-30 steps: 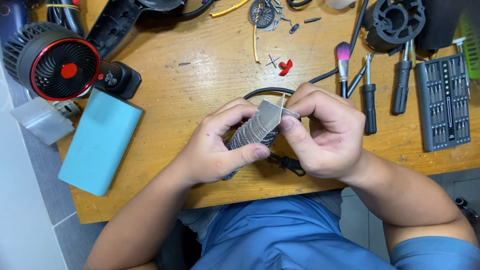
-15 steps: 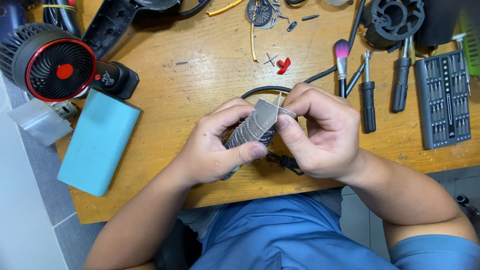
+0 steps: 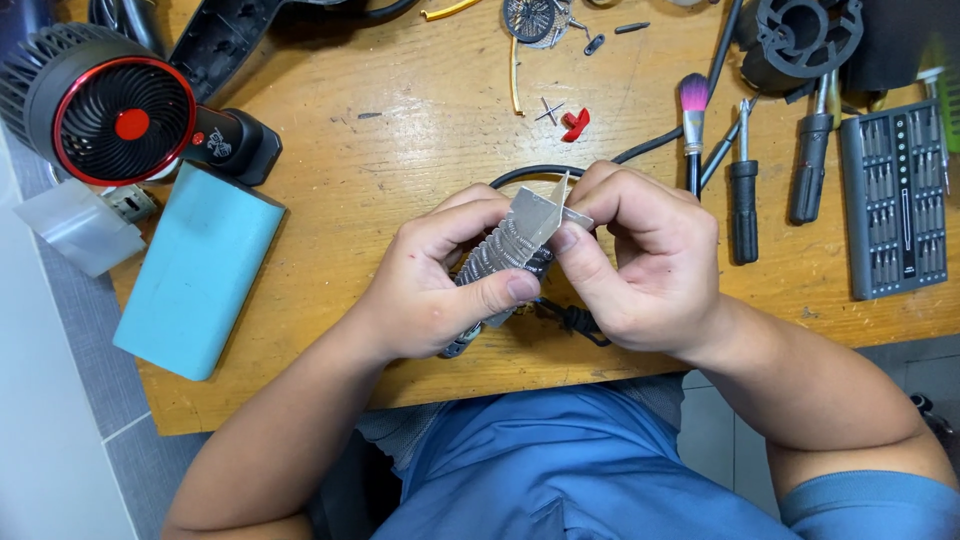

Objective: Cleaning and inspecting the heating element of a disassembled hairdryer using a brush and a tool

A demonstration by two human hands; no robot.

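Both my hands hold a small grey heating element with a ribbed coil and thin flat plates, lifted just above the wooden table. My left hand wraps around its lower body, thumb pressed on the coil. My right hand pinches the top plates between thumb and fingers. A black cable runs from behind the part toward the back right, and a knotted dark wire lies under my hands.
A black and red hair dryer lies at the back left beside a teal box and a clear plastic piece. To the right lie a pink-tipped brush, screwdrivers, a grey bit set and a black round housing. A small red part lies mid-table.
My hands and the element stay in nearly the same place. My right fingers have shifted slightly on the top plates.
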